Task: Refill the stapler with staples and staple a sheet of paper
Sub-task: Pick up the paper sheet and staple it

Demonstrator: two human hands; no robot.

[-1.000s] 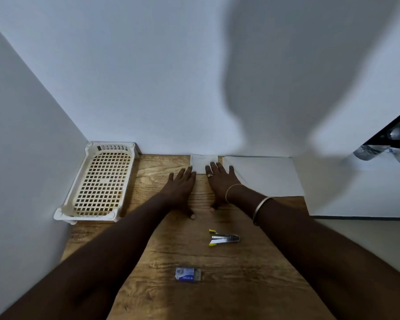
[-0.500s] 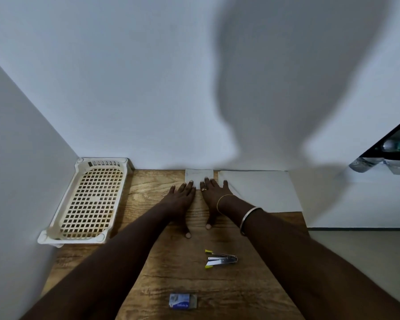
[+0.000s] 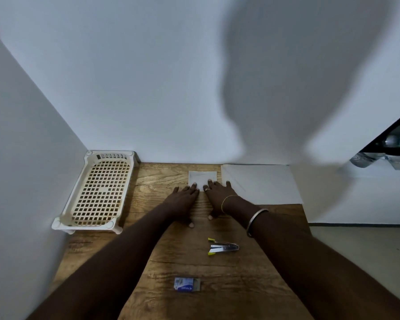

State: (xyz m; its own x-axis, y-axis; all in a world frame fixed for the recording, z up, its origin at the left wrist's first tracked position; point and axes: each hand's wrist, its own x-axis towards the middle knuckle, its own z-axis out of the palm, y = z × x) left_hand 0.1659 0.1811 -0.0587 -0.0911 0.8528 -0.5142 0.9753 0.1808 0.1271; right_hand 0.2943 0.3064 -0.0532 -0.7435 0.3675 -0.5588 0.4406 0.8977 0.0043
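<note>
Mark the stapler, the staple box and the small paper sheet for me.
stapler (image 3: 226,247): head view, middle of its metal body.
staple box (image 3: 187,285): head view, centre of its blue top face.
small paper sheet (image 3: 202,176): head view, bare white area beyond the fingertips.

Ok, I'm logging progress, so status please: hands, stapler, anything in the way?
Left hand, right hand open, flat on table, touching small paper. Stapler, staple box untouched. Nothing blocking.

- On the staple box (image 3: 187,284): a blue label with pale print, its letters too small and blurred to be read.
- On the stapler (image 3: 223,247): no marking that can be made out on the metal body.
</note>
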